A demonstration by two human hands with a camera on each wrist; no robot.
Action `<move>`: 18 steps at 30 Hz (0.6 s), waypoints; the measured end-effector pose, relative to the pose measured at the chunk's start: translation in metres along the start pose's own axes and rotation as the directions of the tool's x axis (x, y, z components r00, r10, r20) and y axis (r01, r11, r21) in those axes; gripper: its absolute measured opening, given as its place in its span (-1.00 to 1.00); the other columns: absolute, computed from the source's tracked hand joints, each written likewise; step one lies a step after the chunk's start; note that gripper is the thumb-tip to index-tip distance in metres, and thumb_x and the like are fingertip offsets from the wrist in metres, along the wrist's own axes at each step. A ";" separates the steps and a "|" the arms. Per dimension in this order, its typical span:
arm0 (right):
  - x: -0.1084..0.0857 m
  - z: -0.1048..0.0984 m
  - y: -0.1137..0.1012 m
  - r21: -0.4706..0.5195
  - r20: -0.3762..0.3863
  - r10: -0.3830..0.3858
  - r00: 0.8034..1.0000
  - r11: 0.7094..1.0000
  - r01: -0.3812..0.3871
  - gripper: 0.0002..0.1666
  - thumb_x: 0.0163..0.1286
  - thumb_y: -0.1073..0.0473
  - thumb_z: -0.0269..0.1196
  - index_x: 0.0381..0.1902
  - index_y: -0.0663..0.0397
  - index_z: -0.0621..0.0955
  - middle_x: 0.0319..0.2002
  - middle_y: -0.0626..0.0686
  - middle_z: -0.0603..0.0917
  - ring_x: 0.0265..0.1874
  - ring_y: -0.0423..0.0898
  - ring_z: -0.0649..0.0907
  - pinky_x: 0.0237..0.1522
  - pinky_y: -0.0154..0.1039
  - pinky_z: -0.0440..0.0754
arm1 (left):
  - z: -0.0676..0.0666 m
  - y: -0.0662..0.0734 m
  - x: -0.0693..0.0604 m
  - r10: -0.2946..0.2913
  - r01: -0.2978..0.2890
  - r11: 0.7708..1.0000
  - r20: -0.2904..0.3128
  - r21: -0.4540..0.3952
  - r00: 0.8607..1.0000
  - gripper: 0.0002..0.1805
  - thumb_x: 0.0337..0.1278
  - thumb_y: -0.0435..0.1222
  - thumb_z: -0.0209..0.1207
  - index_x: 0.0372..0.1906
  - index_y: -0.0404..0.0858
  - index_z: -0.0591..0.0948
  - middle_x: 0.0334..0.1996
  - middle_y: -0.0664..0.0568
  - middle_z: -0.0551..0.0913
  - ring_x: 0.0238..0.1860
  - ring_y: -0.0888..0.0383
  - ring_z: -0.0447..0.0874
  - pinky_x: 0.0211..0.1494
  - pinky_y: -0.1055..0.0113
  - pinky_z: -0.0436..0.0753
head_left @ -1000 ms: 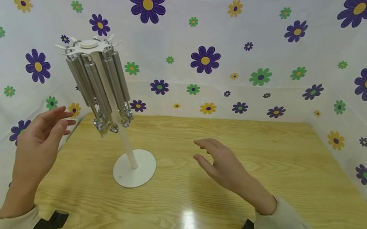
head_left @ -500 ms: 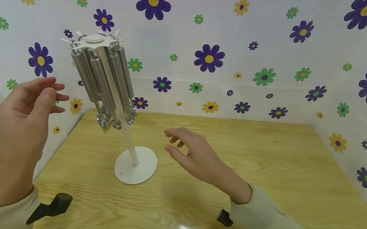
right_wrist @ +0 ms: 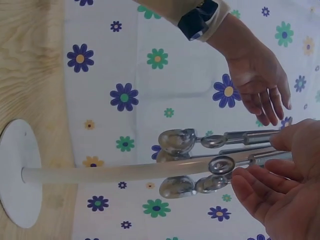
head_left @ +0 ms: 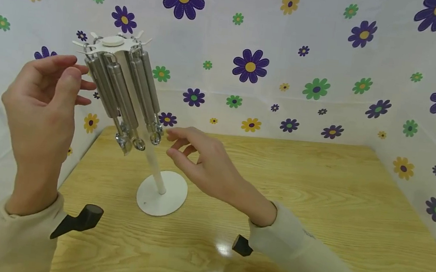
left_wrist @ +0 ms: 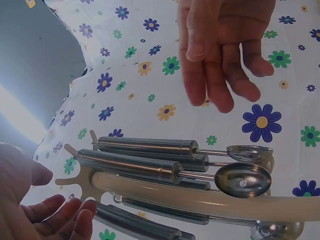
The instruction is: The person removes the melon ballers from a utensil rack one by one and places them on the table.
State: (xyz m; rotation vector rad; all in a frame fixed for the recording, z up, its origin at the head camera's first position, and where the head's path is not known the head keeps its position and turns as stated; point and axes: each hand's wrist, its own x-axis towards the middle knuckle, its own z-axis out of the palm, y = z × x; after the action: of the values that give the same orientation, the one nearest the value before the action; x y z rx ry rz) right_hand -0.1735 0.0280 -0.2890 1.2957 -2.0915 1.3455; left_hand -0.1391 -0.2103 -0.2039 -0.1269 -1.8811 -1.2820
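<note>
A white stand holds several steel utensils, hung by their handles from its hooked top. Small round bowls at their lower ends look like melon ballers or scoops. Left of the stand's top is my left hand, fingers loosely bent and holding nothing; in the right wrist view it is the upper hand. My right hand is right of the hanging bowls, fingers half bent and nothing gripped; it appears in the right wrist view as the near hand. Whether its fingertips touch a utensil, I cannot tell.
The stand's round white base rests on a wood-grain table. A white flowered cloth hangs behind and at both sides. Black mounts stick out from both sleeves.
My right hand has moved left and upward, close to the hanging utensils. The left hand has risen to the height of the stand's top. The stand and utensils stay in place.
</note>
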 end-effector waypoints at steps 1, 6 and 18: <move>0.003 0.001 -0.002 0.007 -0.002 -0.009 1.000 1.000 0.009 -0.61 0.50 0.34 0.27 0.23 0.36 0.58 -0.01 0.16 0.73 -0.13 -0.15 0.72 -0.05 -0.39 0.68 | 0.001 0.001 0.001 0.010 -0.010 1.000 -0.005 -0.009 1.000 -0.70 0.55 -0.25 0.10 0.21 -0.23 0.62 -0.01 0.05 0.69 -0.10 0.12 0.72 -0.09 0.45 0.64; 0.016 0.006 -0.010 0.036 -0.021 -0.044 0.999 0.998 0.045 -0.61 0.49 0.36 0.27 0.20 0.43 0.57 -0.02 0.21 0.72 -0.12 -0.13 0.71 -0.07 -0.40 0.68 | 0.004 0.005 0.008 0.023 -0.025 0.998 -0.036 -0.053 0.999 -0.72 0.49 -0.27 0.18 0.14 -0.29 0.66 -0.05 -0.02 0.70 -0.14 0.08 0.73 -0.11 0.40 0.64; 0.044 0.015 -0.027 0.064 -0.039 -0.060 0.997 0.996 0.062 -0.59 0.50 0.36 0.23 0.24 0.45 0.54 0.05 0.23 0.69 -0.12 -0.14 0.68 -0.06 -0.44 0.65 | 0.011 0.014 0.015 0.006 -0.009 0.999 -0.098 -0.040 0.995 -0.78 0.41 -0.25 0.28 0.00 -0.25 0.77 -0.14 0.01 0.72 -0.28 0.12 0.72 -0.14 0.37 0.61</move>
State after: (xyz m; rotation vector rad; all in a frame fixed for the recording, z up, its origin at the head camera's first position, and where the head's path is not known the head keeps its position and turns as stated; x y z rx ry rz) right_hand -0.1712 -0.0104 -0.2519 1.3393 -1.9826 1.4118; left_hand -0.1476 -0.2000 -0.1849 -0.0903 -1.7706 -1.2981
